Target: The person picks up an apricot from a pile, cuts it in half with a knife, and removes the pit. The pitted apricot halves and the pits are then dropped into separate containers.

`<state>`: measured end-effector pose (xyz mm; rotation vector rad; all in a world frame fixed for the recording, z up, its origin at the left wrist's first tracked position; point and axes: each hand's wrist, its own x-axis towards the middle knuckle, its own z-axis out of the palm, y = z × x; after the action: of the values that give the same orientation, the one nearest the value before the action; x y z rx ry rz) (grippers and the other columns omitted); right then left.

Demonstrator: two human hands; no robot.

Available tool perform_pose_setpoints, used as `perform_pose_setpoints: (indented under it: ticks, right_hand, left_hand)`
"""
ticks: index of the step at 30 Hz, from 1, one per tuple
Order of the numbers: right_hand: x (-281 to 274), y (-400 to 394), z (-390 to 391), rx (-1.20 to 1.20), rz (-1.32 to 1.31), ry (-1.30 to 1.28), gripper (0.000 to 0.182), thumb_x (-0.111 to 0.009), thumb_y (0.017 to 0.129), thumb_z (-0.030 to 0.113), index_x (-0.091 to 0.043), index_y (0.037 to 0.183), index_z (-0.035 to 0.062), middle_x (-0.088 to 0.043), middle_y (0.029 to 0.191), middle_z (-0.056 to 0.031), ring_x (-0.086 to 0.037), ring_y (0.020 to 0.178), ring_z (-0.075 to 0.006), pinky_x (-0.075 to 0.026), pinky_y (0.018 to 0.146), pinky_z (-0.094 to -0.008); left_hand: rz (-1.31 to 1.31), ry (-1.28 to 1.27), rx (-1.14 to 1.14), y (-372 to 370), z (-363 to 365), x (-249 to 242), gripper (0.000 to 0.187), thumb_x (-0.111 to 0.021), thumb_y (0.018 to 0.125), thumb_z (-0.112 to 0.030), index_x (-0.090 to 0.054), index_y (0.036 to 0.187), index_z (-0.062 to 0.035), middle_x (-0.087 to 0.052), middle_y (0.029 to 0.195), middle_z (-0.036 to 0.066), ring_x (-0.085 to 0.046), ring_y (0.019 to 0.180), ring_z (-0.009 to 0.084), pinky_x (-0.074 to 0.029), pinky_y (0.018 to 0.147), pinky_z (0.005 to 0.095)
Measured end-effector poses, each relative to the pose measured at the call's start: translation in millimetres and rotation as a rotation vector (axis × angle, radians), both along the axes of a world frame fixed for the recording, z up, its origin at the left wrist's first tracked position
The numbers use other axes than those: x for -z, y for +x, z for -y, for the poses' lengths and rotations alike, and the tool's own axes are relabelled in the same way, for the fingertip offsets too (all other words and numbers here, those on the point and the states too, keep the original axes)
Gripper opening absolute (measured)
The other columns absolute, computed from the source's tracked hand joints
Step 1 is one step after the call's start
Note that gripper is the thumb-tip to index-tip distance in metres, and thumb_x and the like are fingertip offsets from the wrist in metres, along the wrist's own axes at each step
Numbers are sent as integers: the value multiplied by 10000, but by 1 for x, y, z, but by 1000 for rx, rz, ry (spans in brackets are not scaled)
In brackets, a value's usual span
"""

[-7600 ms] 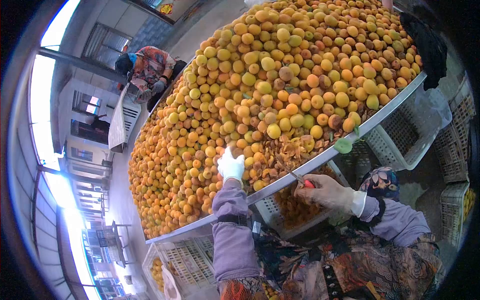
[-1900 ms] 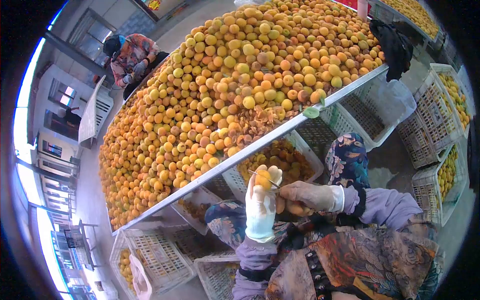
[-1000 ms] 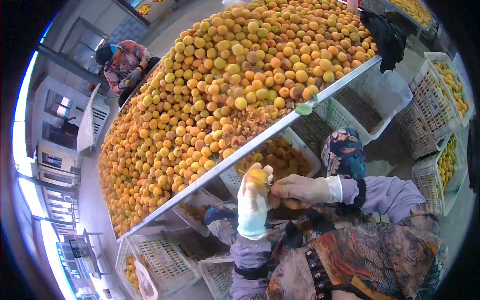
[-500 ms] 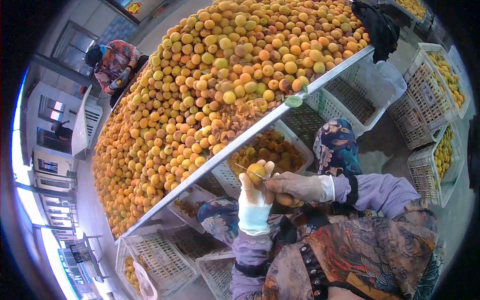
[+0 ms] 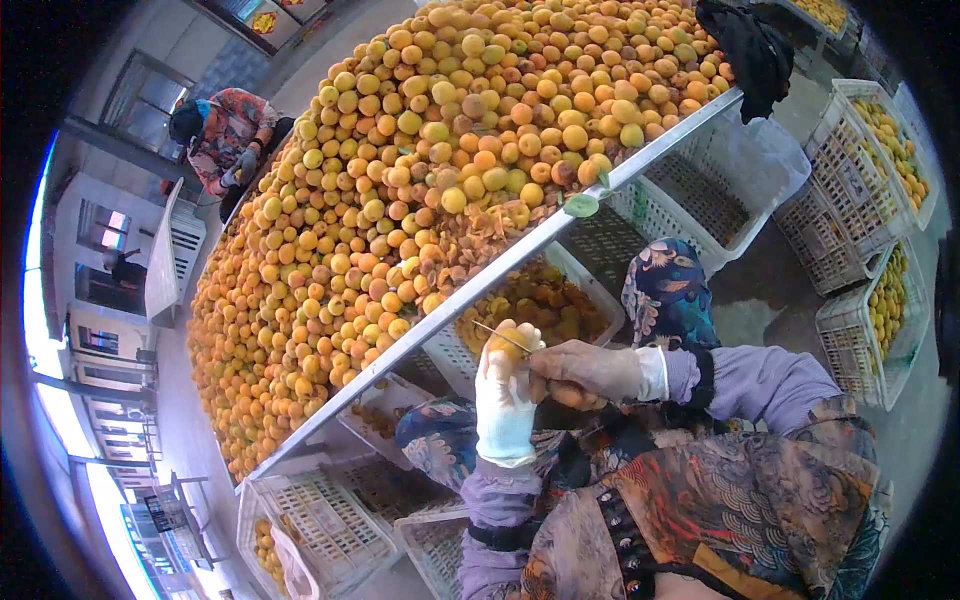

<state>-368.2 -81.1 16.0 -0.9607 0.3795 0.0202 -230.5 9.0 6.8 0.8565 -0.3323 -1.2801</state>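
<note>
My left hand, in a white glove, has its fingers wrapped round an apricot-like yellow fruit. From the right, my right hand grips a thin knife, its fingers closed round the handle. The blade lies against the fruit, its tip pointing up and left. Just beyond my hands, a crate holds split orange fruit pieces. A large heap of whole yellow-orange fruit covers the slanted table, whose metal edge runs above my hands.
Another person works at the heap's far left side. Stacked crates of fruit stand at the right. A crate is at the lower left. Black cloth hangs over the table's upper right corner.
The fruit has turned slightly in my left hand, whose fingers have closed further round it. The blade has shifted a little across the fruit. The view has moved slightly.
</note>
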Motion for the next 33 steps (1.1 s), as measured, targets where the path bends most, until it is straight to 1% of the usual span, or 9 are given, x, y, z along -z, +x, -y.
perform_pose_setpoints:
  ticks: [3,5,9,12,15,20,23,25,33]
  right_hand:
    - [9,4,-8,22,7,-26,487,-393,913,545,-565,881,90,-405,480,30,-347,355,-68,-253,323,-220]
    - [11,4,-8,34,-17,-42,484,-391,913,545,-564,893,93,-404,483,29,-351,359,-68,-257,324,-221]
    - [6,6,-2,22,-36,-67,474,-390,914,541,-574,880,106,-401,487,29,-356,362,-72,-266,329,-226]
    - [7,11,-2,29,6,-101,474,-394,915,537,-577,869,102,-398,485,30,-351,358,-76,-261,323,-231]
    - [18,17,-11,92,-14,-88,479,-396,917,531,-575,865,90,-392,480,33,-337,351,-77,-248,314,-234]
    - [16,16,-12,70,-65,-26,499,-384,925,530,-568,845,73,-383,471,38,-324,346,-69,-232,310,-230]
    - [13,16,-8,-1,12,119,501,-372,928,533,-562,867,74,-365,476,46,-314,349,-62,-223,311,-225]
    - [13,15,-9,-37,70,291,501,-362,925,541,-546,890,76,-331,483,61,-285,349,-55,-214,310,-221]
    - [-3,13,-11,-68,102,493,424,-308,977,428,-498,863,67,-274,502,69,-260,381,-42,-213,332,-199]
  left_hand:
    - [-194,-61,6,-1,2,15,488,-464,935,-385,-422,1291,-53,-536,1220,111,-516,1101,252,-361,994,386]
    - [-115,22,-26,-2,3,16,552,-432,909,-499,-457,1256,-70,-536,1219,127,-490,1142,290,-350,1014,442]
    - [-49,6,-8,2,4,4,484,-414,948,-421,-438,1264,-55,-526,1232,136,-502,1106,243,-382,959,366]
    - [219,76,-85,6,7,12,483,-405,942,-457,-469,1206,-57,-565,1163,125,-540,991,210,-427,891,339]
    - [97,143,-44,1,8,12,593,-390,896,-573,-471,1214,-79,-585,1128,114,-570,962,230,-465,854,368]
    - [23,152,-100,0,6,11,550,-417,890,-568,-530,1105,-75,-613,1034,115,-587,895,214,-488,794,343]
    - [162,153,-96,8,6,8,456,-411,945,-450,-528,1085,-32,-619,993,127,-571,851,187,-467,764,300]
    - [499,183,-74,12,5,10,433,-403,958,-412,-546,1041,-12,-627,935,119,-580,811,189,-464,739,292]
    - [81,113,-96,0,4,1,574,-399,915,-530,-533,1064,8,-618,956,153,-590,911,230,-463,838,341]
